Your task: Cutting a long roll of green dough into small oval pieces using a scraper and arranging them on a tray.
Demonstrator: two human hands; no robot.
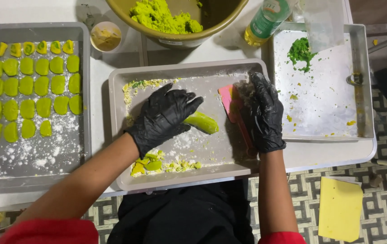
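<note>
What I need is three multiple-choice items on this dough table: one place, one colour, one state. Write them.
1. Where does the green dough roll lie?
A) middle grey metal tray
B) gold bowl
C) floor

2. What colour is the flat plastic scraper in the right hand?
A) blue
B) pink
C) white

3. How is the black-gloved left hand?
A) gripping a bottle
B) raised clear
C) spread flat on the roll

Answers:
1 A, the roll rests on that tray's floured bottom.
2 B, pink shows beside the glove.
3 C, its fingers spread over the roll.

The dough roll (201, 122) lies in the middle tray (180, 174), between 2 other trays (35, 176).
</note>
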